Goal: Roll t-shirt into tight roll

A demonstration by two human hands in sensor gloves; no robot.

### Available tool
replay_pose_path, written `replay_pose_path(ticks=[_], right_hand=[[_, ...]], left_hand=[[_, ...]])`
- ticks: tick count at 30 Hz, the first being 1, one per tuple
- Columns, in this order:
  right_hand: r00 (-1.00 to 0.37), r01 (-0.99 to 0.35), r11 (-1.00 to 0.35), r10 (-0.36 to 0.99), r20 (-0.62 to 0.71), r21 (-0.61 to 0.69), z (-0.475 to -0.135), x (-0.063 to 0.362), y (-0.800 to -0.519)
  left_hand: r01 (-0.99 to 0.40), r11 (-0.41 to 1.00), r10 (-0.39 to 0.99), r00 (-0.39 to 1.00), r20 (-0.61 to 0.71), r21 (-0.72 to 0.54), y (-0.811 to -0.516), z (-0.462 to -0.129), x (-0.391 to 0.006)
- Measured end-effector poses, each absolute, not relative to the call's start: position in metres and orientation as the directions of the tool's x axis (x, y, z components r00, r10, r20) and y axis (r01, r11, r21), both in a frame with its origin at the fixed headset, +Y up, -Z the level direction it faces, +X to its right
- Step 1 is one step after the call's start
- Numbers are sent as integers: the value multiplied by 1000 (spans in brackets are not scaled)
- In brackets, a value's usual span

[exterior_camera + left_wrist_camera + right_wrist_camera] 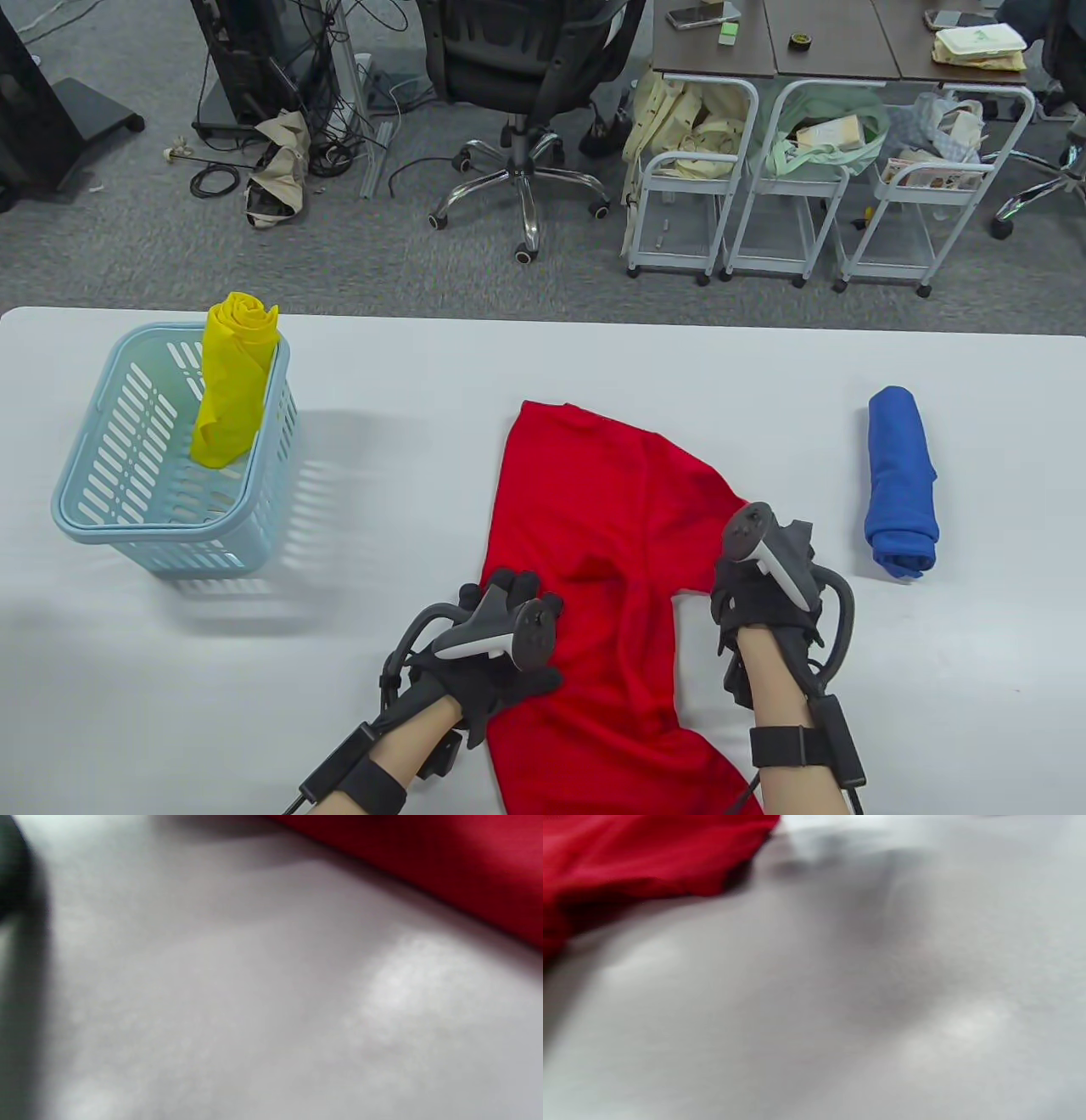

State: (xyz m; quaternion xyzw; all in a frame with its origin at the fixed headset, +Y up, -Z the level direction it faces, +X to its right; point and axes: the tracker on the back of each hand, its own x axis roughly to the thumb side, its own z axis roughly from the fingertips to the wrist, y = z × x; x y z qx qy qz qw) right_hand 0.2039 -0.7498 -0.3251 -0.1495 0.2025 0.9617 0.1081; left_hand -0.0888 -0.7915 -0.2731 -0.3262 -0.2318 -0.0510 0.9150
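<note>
Item: red t-shirt [611,560], spread on white table [543,365], crumpled, near hem trailing off the table's front edge.
Left hand [496,658]: at the shirt's left edge, fingers curled at the cloth; an actual grip cannot be told, wrist view blurred.
Right hand [764,586]: at the right sleeve, fingers hidden; grip likewise cannot be told.
Step, judged: flattening before rolling.
Method: smooth wrinkles outward, fold sleeves inward to a straight-sided strip, then roll from one end under even pressure.
Also present: blue roll [901,480] to the right; yellow roll [229,382] upright in blue basket [85,475].
</note>
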Motion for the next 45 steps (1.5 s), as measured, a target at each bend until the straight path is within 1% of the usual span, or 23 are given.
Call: replay_pose_path(ticks=[2,4,7,9,12,14,18,21,23,25,27,28,30,32,34,35,37,39,40,41,42,43,45], right_hand=[[-937,-346,-841,333,-106,415,-323,188,-743],[-910,-382,-802,413,-35,459,-317,175,-740],[-954,-254,-833,301,18,491,-310,164,-744],[-977,-169,-827,213,20,536,-307,166,-754],[-971,-203,-796,240,-10,570,-306,174,-770],[-967,-224,-798,251,-28,560,-308,176,-772],[-975,-206,-815,221,-39,542,-312,177,-772],[-974,-224,-819,213,-83,528,-313,187,-774],[-971,-237,-818,213,-106,524,-313,198,-775],[-966,-255,-825,189,-179,504,-313,215,-776],[-952,-278,-830,170,-256,483,-316,233,-778],[-942,-295,-833,173,-286,468,-317,239,-778],[-923,-337,-832,199,-330,441,-320,247,-780],[-910,-368,-827,225,-349,425,-321,245,-779],[-934,-315,-851,199,-297,421,-319,231,-769],[-941,-297,-860,190,-280,415,-318,227,-765],[-968,-229,-894,166,-189,386,-311,208,-748],[-978,-205,-897,202,-50,392,-300,184,-736],[-975,-203,-880,223,-2,430,-297,176,-737],[-972,-198,-859,233,16,472,-294,171,-741],[-977,-175,-830,215,15,530,-293,167,-749],[-988,-121,-794,156,7,596,-294,167,-760],[-994,-101,-789,101,-35,606,-299,178,-772]], left_hand=[[239,780,69,886,458,-578,-791,-274,-89],[209,786,100,885,454,-581,-788,-278,-91],[86,836,165,902,399,-542,-763,-291,-89],[34,877,166,914,370,-479,-744,-301,-84],[33,921,113,931,348,-387,-719,-318,-67],[36,938,89,936,341,-344,-715,-331,-52],[127,910,35,926,377,-396,-739,-352,-12],[189,912,-35,921,389,-365,-760,-362,2],[116,951,-3,929,369,-286,-752,-363,-8],[238,957,-171,923,344,-163,-731,-368,-40],[412,911,-402,897,184,-19,-705,-374,-87],[453,892,-451,888,87,1,-695,-376,-107],[380,922,-386,917,-106,-69,-677,-372,-147],[118,990,-130,978,-161,-82,-669,-354,-171],[-85,993,78,993,-84,-79,-673,-331,-166],[-137,986,136,990,-25,-99,-677,-322,-159],[-236,948,262,960,100,-215,-696,-302,-133],[-236,889,323,930,174,-392,-725,-286,-106],[-175,856,304,932,198,-487,-741,-279,-94],[-48,814,227,944,241,-580,-755,-274,-86],[56,783,153,948,279,-619,-764,-271,-81],[191,783,27,940,339,-592,-769,-269,-80],[344,807,-143,903,406,-481,-772,-276,-92]])
